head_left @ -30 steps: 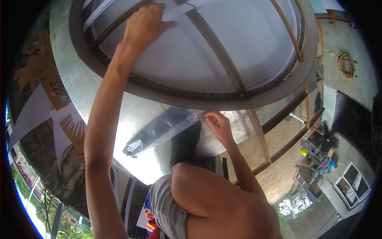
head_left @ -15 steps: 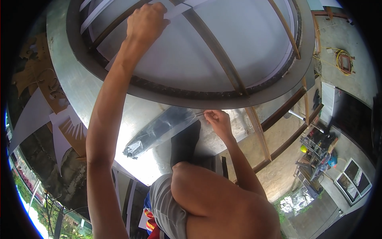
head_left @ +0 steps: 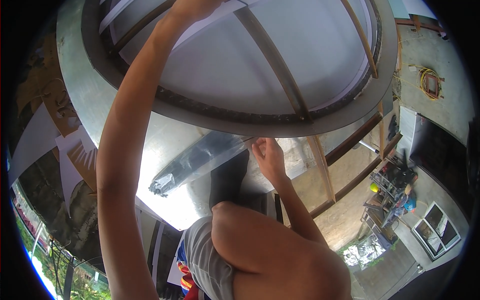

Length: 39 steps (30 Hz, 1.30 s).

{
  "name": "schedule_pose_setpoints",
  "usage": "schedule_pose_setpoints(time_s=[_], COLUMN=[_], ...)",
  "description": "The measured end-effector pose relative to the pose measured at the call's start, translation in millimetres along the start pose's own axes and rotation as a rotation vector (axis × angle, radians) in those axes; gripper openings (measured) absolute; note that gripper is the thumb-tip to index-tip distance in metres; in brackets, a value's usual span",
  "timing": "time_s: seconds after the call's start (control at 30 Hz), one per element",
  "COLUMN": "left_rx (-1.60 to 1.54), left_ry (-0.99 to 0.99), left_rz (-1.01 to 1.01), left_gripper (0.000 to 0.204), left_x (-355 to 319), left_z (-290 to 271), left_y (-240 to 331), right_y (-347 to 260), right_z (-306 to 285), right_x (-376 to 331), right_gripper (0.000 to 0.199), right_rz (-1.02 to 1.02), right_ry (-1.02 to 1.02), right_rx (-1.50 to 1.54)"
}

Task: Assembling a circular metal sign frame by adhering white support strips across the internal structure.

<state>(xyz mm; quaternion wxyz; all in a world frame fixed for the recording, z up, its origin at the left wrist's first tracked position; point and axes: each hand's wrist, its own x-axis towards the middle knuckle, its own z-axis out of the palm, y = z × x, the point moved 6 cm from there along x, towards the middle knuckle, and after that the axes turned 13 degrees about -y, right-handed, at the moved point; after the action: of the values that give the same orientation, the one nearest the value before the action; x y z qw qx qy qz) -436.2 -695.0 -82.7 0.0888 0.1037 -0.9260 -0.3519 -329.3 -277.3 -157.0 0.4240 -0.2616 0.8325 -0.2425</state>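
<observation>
My left hand (head_left: 198, 7) reaches up to the top edge of the view, beside a white strip (head_left: 212, 22) that crosses the round metal frame (head_left: 260, 131). Its fingers are mostly cut off there, so their grip cannot be told. Just under the frame's near rim, my right hand (head_left: 269, 156) has its fingertips pinched together on thin dark strands (head_left: 248, 142). These lie at the right end of a long clear plastic bag (head_left: 200, 156) with dark contents. The bag rests on the shiny metal surface, its crumpled end pointing left.
Dark metal bars (head_left: 272, 60) cross the frame over a pale panel (head_left: 215, 80). My bent knee (head_left: 225, 215) is close below the bag. Left are cut-out brown and white sheets (head_left: 70, 135); right, a rusty bar framework (head_left: 322, 170), a coiled yellow cable (head_left: 429, 82) and a cluttered rack (head_left: 392, 185).
My left hand has moved up, partly out of view. My right hand has shifted slightly left, closer to the bag's end. The whole view has moved a little.
</observation>
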Motion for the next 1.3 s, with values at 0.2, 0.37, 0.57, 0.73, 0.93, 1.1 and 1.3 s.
schedule_pose_setpoints(time_s=[0.2,0.37,0.57,0.73,0.93,1.1,1.3], left_rx=[-0.801,-0.511,-0.394,-0.363,-0.428,-0.476,-0.718], left_ry=[0.037,0.078,0.2,0.158,0.036,-0.241,-0.391], left_rz=[0.062,0.019,0.125,-0.015,0.031,-0.233,-0.396], left_gripper=[0.025,0.029,0.041,0.024,0.017,0.018,0.019], left_x=[16,16,9,0,4,7,5], left_z=[1,-8,-13,1,-12,-26,-8], left_y=[-28,1,34,38,29,-17,-32], right_y=[-84,-161,-221,-237,-215,-210,-213], right_z=[-40,-111,-185,-178,-179,-178,-175], right_x=[-31,-19,129,213,247,238,233], right_gripper=[0.054,0.034,0.042,0.036,0.026,0.021,0.017], right_rz=[-0.169,-0.212,-0.236,-0.149,-0.296,-0.419,-0.572], right_ry=[-0.286,-0.506,0.228,0.17,0.031,0.037,0.015], right_rx=[-0.379,0.024,0.213,0.234,0.168,-0.008,-0.135])
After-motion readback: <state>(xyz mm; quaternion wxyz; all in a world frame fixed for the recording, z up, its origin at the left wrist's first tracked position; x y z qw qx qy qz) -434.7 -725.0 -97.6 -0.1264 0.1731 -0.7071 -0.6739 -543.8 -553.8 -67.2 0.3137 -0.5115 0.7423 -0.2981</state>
